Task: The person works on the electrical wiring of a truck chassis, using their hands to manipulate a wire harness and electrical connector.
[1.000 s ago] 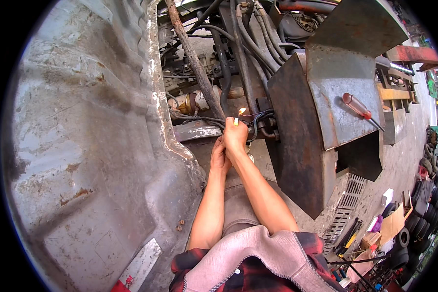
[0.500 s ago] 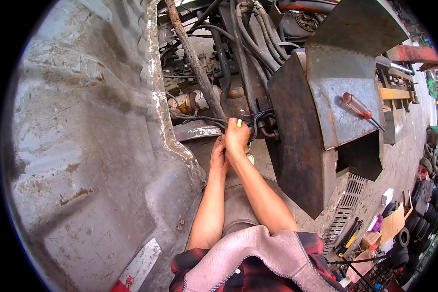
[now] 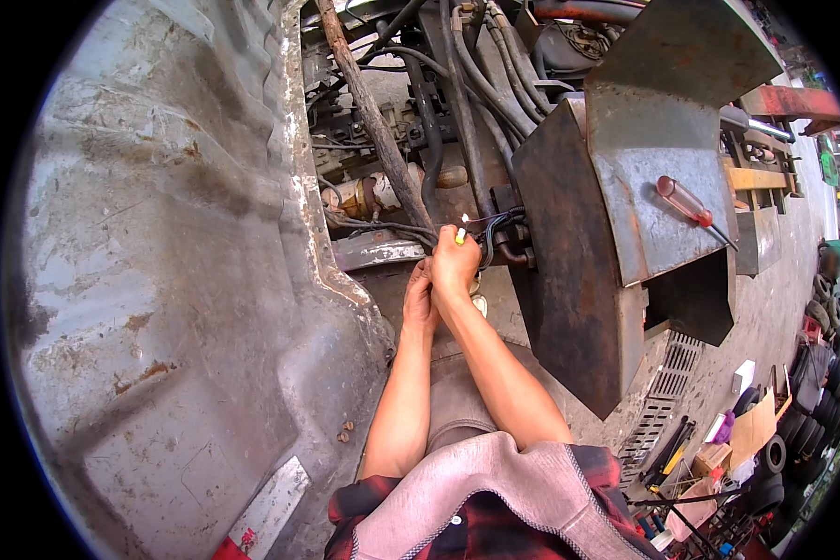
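My right hand [image 3: 455, 266] is closed around a small yellow lighter [image 3: 460, 235], just below a thin wire [image 3: 483, 219] with a small pale glow or tip at its end. My left hand [image 3: 418, 294] is closed beneath and left of the right one; what it grips is hidden. Both are beside a bundle of dark cables [image 3: 387, 226], near a worn wooden pole [image 3: 373, 121] and a metal crossmember [image 3: 378, 250].
A large grey dented panel [image 3: 159, 233] fills the left. On the right stands a rusty sheet-metal box [image 3: 569, 261], with a red-handled screwdriver [image 3: 683, 201] on its flap. Hoses [image 3: 495, 84] run above; floor grates [image 3: 672, 364], tools, cardboard and tyres [image 3: 812, 411] lie lower right.
The bright flame by the lighter has shrunk to a small pale spot. My right thumb and the lighter have shifted slightly down and right; my left hand stays in place.
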The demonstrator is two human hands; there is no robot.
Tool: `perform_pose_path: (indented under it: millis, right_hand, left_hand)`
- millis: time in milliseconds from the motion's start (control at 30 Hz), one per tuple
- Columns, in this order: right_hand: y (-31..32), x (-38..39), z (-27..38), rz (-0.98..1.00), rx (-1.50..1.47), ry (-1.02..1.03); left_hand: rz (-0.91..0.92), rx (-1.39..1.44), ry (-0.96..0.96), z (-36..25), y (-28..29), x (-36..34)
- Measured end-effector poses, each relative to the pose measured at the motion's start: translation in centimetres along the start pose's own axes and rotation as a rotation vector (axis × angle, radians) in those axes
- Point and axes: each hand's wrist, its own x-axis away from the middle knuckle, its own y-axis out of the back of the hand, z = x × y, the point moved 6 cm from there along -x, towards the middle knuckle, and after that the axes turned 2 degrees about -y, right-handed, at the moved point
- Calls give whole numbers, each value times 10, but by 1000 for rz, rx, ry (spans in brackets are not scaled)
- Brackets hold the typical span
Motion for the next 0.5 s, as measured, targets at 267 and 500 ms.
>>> perform_pose_path:
  millis: [267,500]
  right_hand:
    - [0,0,-3,-5,-49,-10]
    - [2,6,1,57,-98,-4]
  left_hand:
    - [-16,-14,-18,-4,-5,2]
    - [66,-338,-118,-41,-40,-6]
